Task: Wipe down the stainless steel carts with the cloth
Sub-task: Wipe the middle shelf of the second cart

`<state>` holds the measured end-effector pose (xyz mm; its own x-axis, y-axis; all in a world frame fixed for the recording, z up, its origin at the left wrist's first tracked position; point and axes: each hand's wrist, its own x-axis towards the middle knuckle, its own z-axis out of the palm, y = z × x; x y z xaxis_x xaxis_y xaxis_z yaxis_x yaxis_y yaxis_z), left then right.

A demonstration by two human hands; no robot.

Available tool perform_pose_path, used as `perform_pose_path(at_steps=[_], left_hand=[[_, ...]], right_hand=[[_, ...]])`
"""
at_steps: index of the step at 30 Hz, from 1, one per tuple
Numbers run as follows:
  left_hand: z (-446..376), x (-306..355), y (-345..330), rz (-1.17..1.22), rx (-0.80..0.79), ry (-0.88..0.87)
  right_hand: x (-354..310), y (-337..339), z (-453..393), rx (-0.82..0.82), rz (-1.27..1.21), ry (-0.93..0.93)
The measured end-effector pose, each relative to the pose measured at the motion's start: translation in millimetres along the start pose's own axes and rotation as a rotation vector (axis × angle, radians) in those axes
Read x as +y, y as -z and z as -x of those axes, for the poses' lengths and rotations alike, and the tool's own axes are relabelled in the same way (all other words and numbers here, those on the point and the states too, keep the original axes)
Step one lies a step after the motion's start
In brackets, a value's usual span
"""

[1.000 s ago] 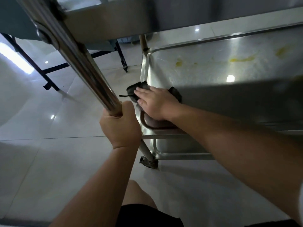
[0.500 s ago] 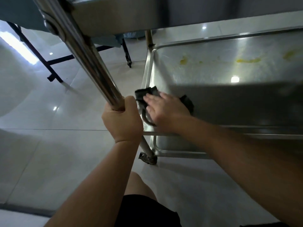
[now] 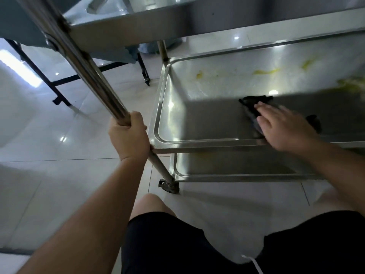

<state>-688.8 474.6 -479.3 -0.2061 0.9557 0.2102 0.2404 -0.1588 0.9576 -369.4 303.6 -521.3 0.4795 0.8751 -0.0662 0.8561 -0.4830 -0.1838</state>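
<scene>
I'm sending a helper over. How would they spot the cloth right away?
Find the steel cart and its middle shelf with yellow stains. The cloth lies there under the right hand, the only black, soft thing on the metal.

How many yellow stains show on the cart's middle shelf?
4 on the shelf: one near the far left corner, a streak mid-back, one further right, a large smear at the frame's edge. More may lie beyond it.

No readable text, labels or numbers.
</scene>
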Motion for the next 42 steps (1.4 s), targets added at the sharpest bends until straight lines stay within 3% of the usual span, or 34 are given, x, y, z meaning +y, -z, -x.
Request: perform_pose_path(at_steps=[3,10,13,18,22,26,29,32,36,42], left_hand=[[3.3,3.2,4.0,-0.073,-0.011,0.01],[11.9,8.1,17.8,-0.309,-0.071,0.036],[34.6,-7.2,30.0,-0.459,-0.078,0.033],[87.9,-33.2,29.4,-0.462,-0.083,0.314],[127.1,-19.7,-10.9,-0.426,-0.196,0.14],[151.1,14.5,-74.2,-0.461,-0.483,-0.093],[157.9,32.4,-124.2,-0.501,-0.665,-0.234],[161.4,38.7,-166.5,-0.667,-0.737,-0.378],[173.2,40.6,-207.0,-0.771,-0.758,-0.402],[186.0,27.2,-216.2,-0.863,-0.776,-0.491]], right_hand=[[-26.1,-2.7,-1.2,0.0,-0.017,-0.048],[-138.6,-17.2,1.4,-0.079,-0.124,0.289],[-125.3,-15.5,-7.6,-0.098,-0.187,0.305],[-75.0,-11.9,-3.2,-0.055,-0.164,0.265],[-5.5,-5.1,-2.8,-0.027,-0.176,0.119],[72.5,7.0,-2.5,0.054,-0.191,-0.126],[89.8,14.4,-4.5,0.097,-0.18,-0.314],[81.2,10.9,3.8,0.099,-0.134,-0.168],[100.2,14.3,19.0,0.039,-0.089,0.099],[205.7,31.6,25.8,0.061,-0.033,0.004]])
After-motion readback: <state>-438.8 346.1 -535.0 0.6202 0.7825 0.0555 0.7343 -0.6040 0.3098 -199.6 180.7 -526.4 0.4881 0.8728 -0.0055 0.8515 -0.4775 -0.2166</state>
